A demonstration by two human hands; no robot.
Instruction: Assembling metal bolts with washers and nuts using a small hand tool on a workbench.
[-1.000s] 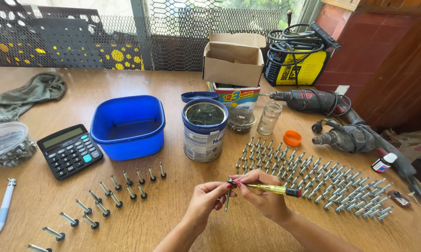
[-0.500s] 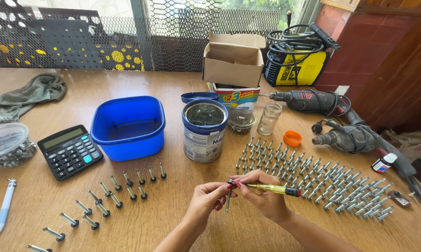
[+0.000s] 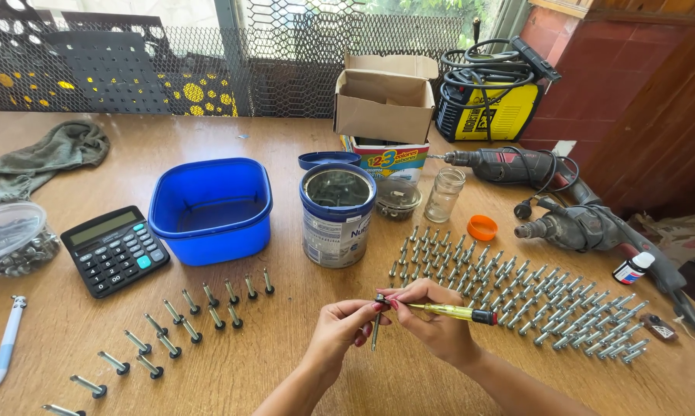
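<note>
Wooden table [image 3: 301, 139] w/ wire mesh behind. Vs. a sec earlier: nothing moved, hands and bolt at same spot just in front of the tin can [image 3: 336, 213].

Left hand [image 3: 339, 327]: fingers curled narrow, pinching a bolt [image 3: 376, 333] that hangs nearly upright at its head end. Right hand [image 3: 432, 320]: closed round a yellow screwdriver [image 3: 451, 311], tip at the bolt head, handle pointing away to the right.

Counts: 1 blue tub [image 3: 211, 208] left of can, 1 calculator [image 3: 115, 249] further left, 2 drills right of can, 1 glass jar [image 3: 444, 194]. Approx. 17 bolts in left rows [image 3: 170, 327]; right batch [image 3: 517, 296] too many to count.
</note>
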